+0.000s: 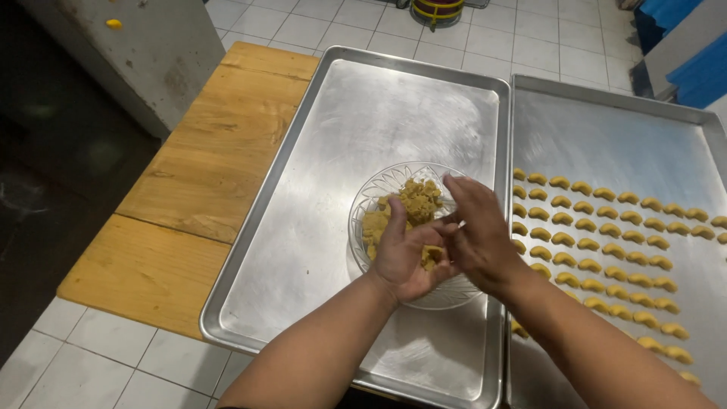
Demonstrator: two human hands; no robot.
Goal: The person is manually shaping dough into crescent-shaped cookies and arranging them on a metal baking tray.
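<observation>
Two hands over glass bowl point(379, 198) | left hand point(407, 254) cupped, dough lump point(432, 257) in palm | right hand point(477, 238) fingers loosely open, touching lump from right | dough heap point(413, 203) just beyond | shaped crescents point(606, 242) on right tray point(606, 129)

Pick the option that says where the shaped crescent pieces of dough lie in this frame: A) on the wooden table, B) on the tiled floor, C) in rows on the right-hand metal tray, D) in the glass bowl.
C: the crescent pieces lie in rows on the right-hand metal tray, while the glass bowl on the left tray holds only loose, unshaped dough.
</observation>
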